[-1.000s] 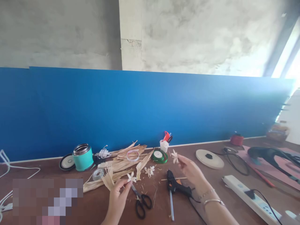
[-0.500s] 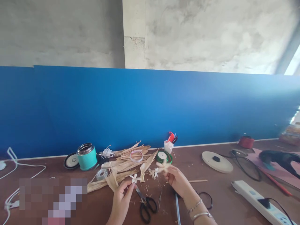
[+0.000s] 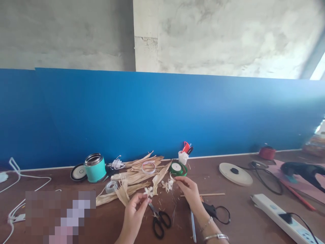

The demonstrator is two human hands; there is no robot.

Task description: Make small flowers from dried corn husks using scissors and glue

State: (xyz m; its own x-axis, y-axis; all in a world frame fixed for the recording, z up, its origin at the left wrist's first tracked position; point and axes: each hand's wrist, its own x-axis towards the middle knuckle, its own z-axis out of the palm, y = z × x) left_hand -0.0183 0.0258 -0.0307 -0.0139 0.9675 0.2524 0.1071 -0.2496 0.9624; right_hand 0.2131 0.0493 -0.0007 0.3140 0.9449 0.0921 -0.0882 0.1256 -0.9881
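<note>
Brown tbl (image 3: 106, 223), blue panel (image 3: 162, 112) behind; L grip (image 3: 134, 208) pinching white flower (image 3: 148, 192) (R grip (image 3: 190, 190) w/ 2nd flower (image 3: 172, 178)).

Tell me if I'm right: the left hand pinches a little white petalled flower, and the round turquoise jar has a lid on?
Not quite: the head view shows the round turquoise jar standing open, with no lid on top. The left hand pinches a little white petalled flower.
</note>
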